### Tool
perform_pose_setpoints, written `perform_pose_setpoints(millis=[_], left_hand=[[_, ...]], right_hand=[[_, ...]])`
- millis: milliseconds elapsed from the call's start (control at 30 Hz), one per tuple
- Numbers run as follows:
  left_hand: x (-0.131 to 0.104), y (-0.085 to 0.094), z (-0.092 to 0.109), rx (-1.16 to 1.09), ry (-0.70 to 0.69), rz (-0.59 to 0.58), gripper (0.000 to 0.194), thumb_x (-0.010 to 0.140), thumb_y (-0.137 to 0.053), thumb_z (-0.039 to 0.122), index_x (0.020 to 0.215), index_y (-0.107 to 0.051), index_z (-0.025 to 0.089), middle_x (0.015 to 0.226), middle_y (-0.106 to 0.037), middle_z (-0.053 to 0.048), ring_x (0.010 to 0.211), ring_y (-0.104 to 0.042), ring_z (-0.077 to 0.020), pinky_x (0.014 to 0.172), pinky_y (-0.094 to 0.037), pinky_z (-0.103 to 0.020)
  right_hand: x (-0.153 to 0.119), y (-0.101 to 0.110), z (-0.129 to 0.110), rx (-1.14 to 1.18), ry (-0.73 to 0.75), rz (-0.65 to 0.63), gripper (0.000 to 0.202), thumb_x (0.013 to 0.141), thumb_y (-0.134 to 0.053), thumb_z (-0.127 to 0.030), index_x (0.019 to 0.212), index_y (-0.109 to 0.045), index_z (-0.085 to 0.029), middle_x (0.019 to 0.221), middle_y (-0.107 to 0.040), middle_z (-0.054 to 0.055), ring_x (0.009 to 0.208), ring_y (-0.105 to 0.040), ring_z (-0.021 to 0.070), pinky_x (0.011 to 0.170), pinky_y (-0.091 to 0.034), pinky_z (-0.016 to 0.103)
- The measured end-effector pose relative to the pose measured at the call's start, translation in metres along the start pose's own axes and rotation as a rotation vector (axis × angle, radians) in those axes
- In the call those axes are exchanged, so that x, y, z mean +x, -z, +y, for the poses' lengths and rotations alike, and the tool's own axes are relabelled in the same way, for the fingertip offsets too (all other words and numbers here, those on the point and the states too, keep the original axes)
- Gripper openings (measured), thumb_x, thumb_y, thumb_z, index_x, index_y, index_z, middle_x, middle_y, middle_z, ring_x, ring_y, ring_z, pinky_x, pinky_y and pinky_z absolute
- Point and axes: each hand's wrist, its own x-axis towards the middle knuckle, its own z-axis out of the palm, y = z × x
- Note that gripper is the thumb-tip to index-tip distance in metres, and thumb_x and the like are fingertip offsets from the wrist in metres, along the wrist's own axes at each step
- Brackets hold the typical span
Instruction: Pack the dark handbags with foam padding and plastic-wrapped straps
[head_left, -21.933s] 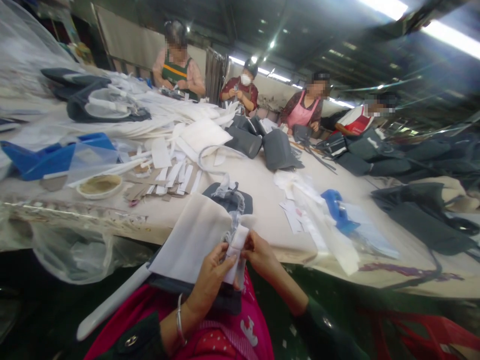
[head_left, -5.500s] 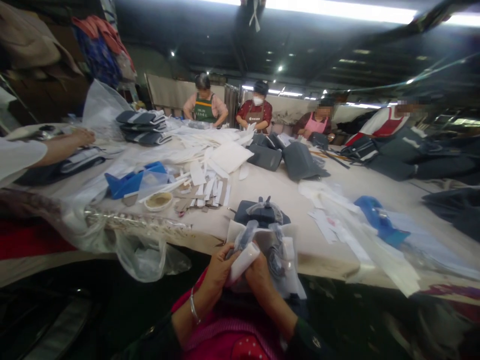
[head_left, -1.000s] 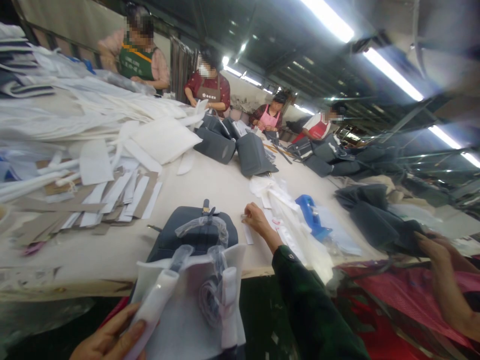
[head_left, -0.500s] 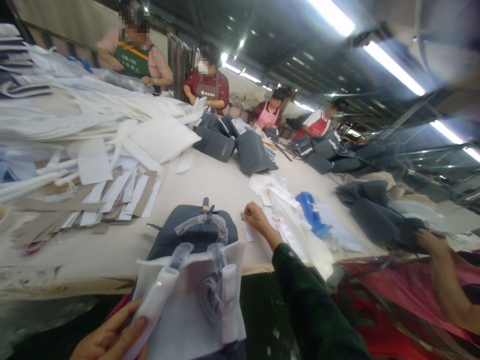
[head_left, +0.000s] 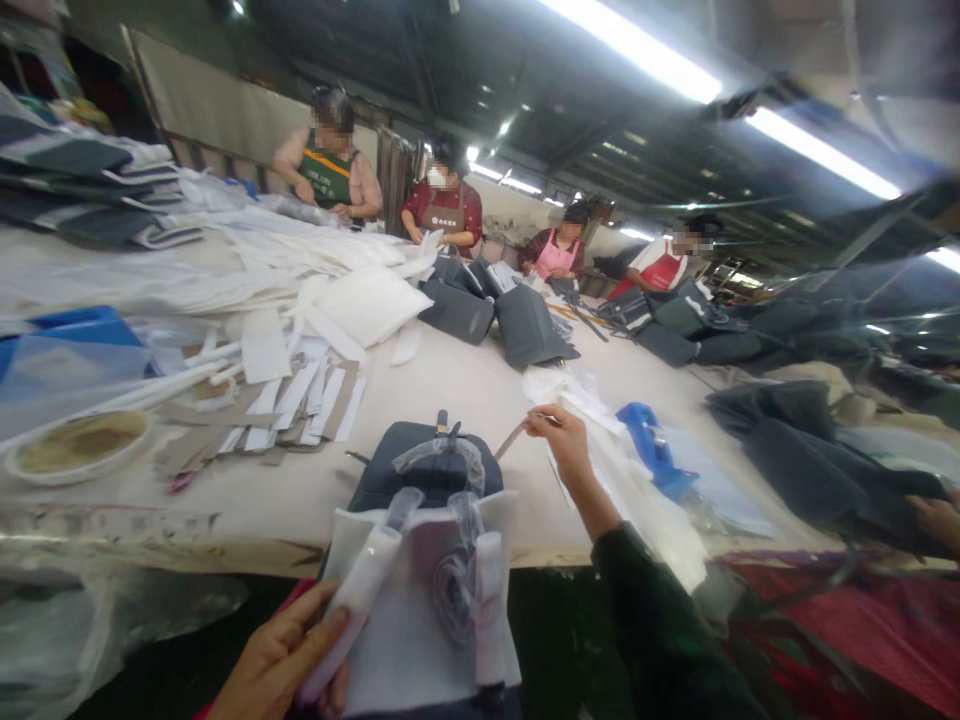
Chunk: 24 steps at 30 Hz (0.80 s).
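A dark backpack leans at the table's near edge, its top handle wrapped in clear plastic. A white foam sheet covers its near side. My left hand is closed around a foam-wrapped shoulder strap on the left side. The other wrapped strap hangs to the right, beside a coil of plastic-wrapped webbing. Above the table, right of the backpack, my right hand pinches the end of a thin pale strip.
Paper and card strips lie on the left, near a shallow bowl. A blue tape dispenser and white sheeting are on the right. Dark bags stand farther back. Several co-workers surround the table; one co-worker's hand is at right.
My right hand has lifted from the tabletop, with the thin strip now between its fingers. My left hand keeps its hold on the strap. The view has swung left.
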Motion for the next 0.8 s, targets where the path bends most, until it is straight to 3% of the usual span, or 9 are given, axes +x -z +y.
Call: perform_pose_setpoints(millis=[100,200,333,433,533,633,733,800], left_hand=[[-0.005,-0.005,0.007,-0.004,-0.05,-0.005,0.052,0.079,-0.067,0.058,0.104,-0.061,0.012,0.045,-0.058,0.002,0.043,-0.047,-0.0111,0.046,-0.034,-0.02],[-0.005,-0.007,0.01,-0.043,-0.09,-0.018,0.046,0.082,-0.066,0.053,0.101,-0.061,0.011,0.046,-0.058,0.002,0.042,-0.047,-0.0097,0.046,-0.034,-0.019],[-0.001,-0.004,0.009,-0.113,-0.107,-0.022,0.042,0.08,-0.069,0.05,0.096,-0.062,0.012,0.054,-0.061,0.001,0.038,-0.049,-0.0085,0.042,-0.033,-0.019],[0.002,-0.001,0.007,-0.139,-0.13,-0.036,0.04,0.078,-0.071,0.048,0.093,-0.063,0.011,0.064,-0.064,-0.001,0.038,-0.05,-0.007,0.041,-0.034,-0.018],[0.004,0.002,0.004,-0.154,-0.14,-0.053,0.038,0.079,-0.071,0.047,0.093,-0.063,0.012,0.072,-0.066,-0.002,0.038,-0.051,-0.0063,0.041,-0.035,-0.018],[0.006,0.005,0.001,-0.16,-0.144,-0.071,0.038,0.08,-0.07,0.046,0.097,-0.063,0.013,0.077,-0.068,-0.003,0.04,-0.053,-0.0069,0.042,-0.037,-0.019],[0.007,0.008,-0.002,-0.143,-0.157,-0.103,0.038,0.083,-0.068,0.047,0.096,-0.063,0.012,0.064,-0.065,-0.001,0.04,-0.051,-0.0075,0.043,-0.037,-0.019],[0.008,0.009,-0.002,-0.138,-0.163,-0.118,0.038,0.084,-0.066,0.047,0.096,-0.062,0.011,0.061,-0.064,-0.001,0.039,-0.05,-0.0074,0.043,-0.036,-0.019]], right_hand=[[-0.035,0.006,-0.037,0.196,-0.015,-0.026,0.034,0.083,-0.059,-0.05,0.083,-0.067,-0.017,0.085,-0.068,0.007,0.08,-0.066,0.0207,0.076,-0.053,0.036],[-0.08,0.007,-0.068,0.42,-0.133,-0.061,0.021,0.073,-0.074,-0.038,0.084,-0.07,-0.021,0.083,-0.066,0.003,0.069,-0.06,0.0148,0.069,-0.051,0.031],[-0.141,-0.004,-0.092,0.496,-0.411,-0.326,0.051,0.061,-0.08,-0.023,0.112,-0.069,-0.024,0.101,-0.067,0.004,0.07,-0.058,0.0132,0.063,-0.046,0.027],[-0.178,-0.017,-0.097,0.535,-0.562,-0.603,0.032,0.061,-0.077,-0.025,0.092,-0.071,-0.016,0.082,-0.067,0.004,0.067,-0.057,0.0145,0.062,-0.043,0.027],[-0.203,-0.029,-0.095,0.45,-0.612,-0.707,0.018,0.066,-0.071,-0.031,0.072,-0.06,-0.017,0.061,-0.061,0.0,0.055,-0.052,0.0125,0.056,-0.038,0.025],[-0.219,-0.036,-0.087,0.145,-0.509,-0.637,0.01,0.073,-0.058,-0.029,0.071,-0.052,-0.021,0.059,-0.058,-0.001,0.05,-0.048,0.0135,0.051,-0.033,0.025],[-0.228,-0.039,-0.076,-0.228,-0.272,-0.497,0.006,0.073,-0.054,-0.022,0.068,-0.052,-0.024,0.062,-0.058,0.001,0.056,-0.051,0.017,0.053,-0.03,0.027],[-0.231,-0.042,-0.072,-0.377,-0.196,-0.468,0.009,0.075,-0.054,-0.021,0.067,-0.054,-0.024,0.062,-0.059,0.002,0.058,-0.052,0.0185,0.055,-0.029,0.028]])
